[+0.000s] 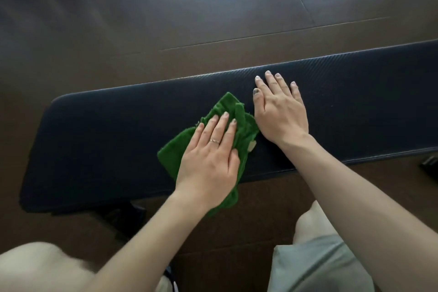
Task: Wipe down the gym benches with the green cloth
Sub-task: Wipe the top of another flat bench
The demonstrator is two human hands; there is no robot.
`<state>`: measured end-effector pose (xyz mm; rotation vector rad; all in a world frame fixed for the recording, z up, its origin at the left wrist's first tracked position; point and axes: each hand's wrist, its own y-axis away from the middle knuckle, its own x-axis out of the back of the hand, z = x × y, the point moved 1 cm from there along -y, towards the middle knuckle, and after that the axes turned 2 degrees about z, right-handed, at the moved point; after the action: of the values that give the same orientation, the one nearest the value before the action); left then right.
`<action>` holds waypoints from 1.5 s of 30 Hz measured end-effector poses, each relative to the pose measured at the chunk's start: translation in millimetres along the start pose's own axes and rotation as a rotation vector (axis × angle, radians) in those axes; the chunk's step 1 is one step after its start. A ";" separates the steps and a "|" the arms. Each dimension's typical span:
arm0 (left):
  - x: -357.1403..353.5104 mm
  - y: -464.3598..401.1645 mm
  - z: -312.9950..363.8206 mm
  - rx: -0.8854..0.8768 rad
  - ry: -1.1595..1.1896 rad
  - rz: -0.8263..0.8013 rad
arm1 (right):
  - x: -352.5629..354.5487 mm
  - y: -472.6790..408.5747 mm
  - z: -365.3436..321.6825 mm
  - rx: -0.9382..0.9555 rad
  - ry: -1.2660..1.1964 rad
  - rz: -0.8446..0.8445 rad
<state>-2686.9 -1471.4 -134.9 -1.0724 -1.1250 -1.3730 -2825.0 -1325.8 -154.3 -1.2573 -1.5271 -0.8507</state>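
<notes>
Green cloth (239,123) — crumpled, on dark padded bench (113,140), draping its near edge

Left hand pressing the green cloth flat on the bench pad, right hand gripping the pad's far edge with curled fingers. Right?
Not quite. The right hand lies flat, fingers spread, on top of the bench pad; it does not curl over the far edge. The head view shows this. The rest holds: the left hand presses the green cloth on the pad.

A long black padded bench (355,106) is standing on the dark brown floor (213,19); a crumpled green cloth (173,152) is lying on its top, draping over the near edge, with both hands resting flat there
</notes>
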 end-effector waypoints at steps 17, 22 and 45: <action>0.5 -89.4 10.0 0.055 0.036 -0.001 | -2.3 -3.0 0.7 -0.030 -0.092 0.075; -2.0 -49.6 16.8 -0.043 0.015 0.006 | -2.1 -2.9 0.1 -0.012 -0.118 0.120; -12.2 -106.9 58.2 0.049 -0.032 0.011 | 40.6 5.7 131.3 -0.120 0.114 -0.040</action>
<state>-2790.4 -1407.1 -145.6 -1.0673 -1.1685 -1.3176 -2851.2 -1190.7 -156.4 -1.2453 -1.4320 -1.0361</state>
